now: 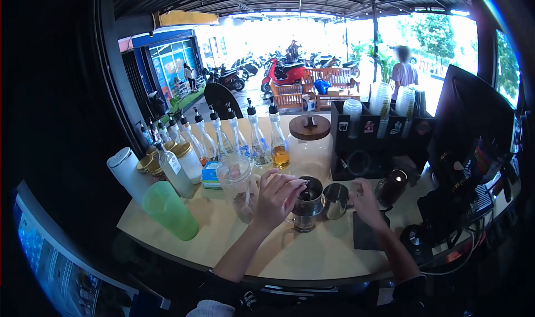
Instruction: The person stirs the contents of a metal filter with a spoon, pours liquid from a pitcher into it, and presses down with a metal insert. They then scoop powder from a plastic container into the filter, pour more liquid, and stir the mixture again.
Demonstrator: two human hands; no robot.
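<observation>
The head camera looks down across the counter [329, 252].

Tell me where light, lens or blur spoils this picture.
Head view: daylight washes out the background behind the red scooter; head view: the wide lens bows the near edge of the counter; head view: deep shadow swallows the far left; head view: the left hand is readable, but anything at its fingertips is too small to tell.
</observation>
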